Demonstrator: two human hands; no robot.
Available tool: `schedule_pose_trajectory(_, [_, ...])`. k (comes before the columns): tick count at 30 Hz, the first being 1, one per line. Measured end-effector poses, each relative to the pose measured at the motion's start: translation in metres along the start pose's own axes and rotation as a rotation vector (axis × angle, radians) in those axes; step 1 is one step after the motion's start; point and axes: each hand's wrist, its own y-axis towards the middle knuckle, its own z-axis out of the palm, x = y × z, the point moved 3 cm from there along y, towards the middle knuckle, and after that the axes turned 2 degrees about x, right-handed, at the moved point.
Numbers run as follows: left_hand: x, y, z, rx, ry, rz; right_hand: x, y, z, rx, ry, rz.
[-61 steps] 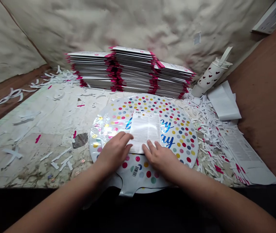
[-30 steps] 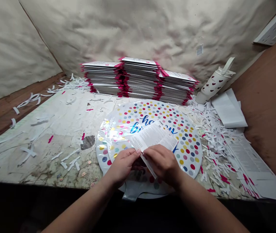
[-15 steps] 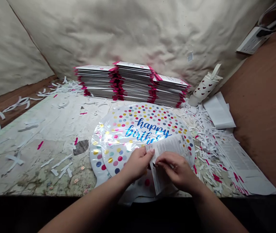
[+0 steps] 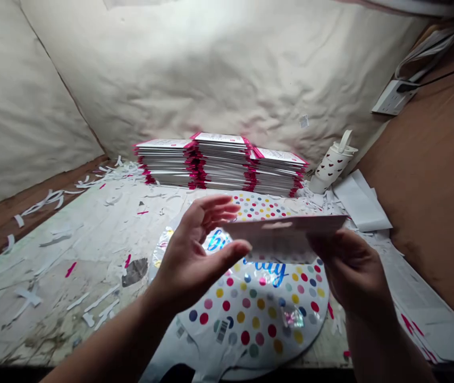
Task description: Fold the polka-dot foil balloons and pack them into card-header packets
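Note:
My right hand [image 4: 356, 271] grips the right end of a printed card [image 4: 272, 242] with a hang slot, raised and tilted so its face is in shadow. At the card's left end is my left hand [image 4: 191, 255], its fingers and thumb spread apart; whether they touch the card I cannot tell. Beneath both hands lie flat foil balloons [image 4: 259, 314], overlapping, white with coloured dots. Their blue "happy birthday" lettering is partly hidden by the card and my left hand. A barcode label shows near the balloon's neck.
Three stacks of pink-edged packs [image 4: 223, 165] stand against the covered wall. To their right is a white tumbler [image 4: 333, 167] with hearts. Paper strips [image 4: 30, 298] litter the table. White sheets [image 4: 364, 202] and printed sheets [image 4: 422, 298] lie at the right, below a power strip [image 4: 394, 97].
The card has been lifted off the balloons and turned, going with my right hand. My left hand has let go of it and spread its fingers. The camera view has tilted upward.

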Motion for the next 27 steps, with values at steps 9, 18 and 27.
schedule_pose_trajectory(9, [0.01,0.099,-0.058,-0.269,0.873,0.385,-0.06,0.012,-0.03,-0.323,0.143,0.163])
schedule_pose_trajectory(18, [0.113,0.278,-0.047,0.164,1.159,0.08,-0.085,-0.051,-0.046,0.004,-0.42,0.284])
schedule_pose_trajectory(27, [0.049,0.142,0.013,0.363,0.466,0.002,-0.061,-0.108,0.018,0.681,-0.732,-0.382])
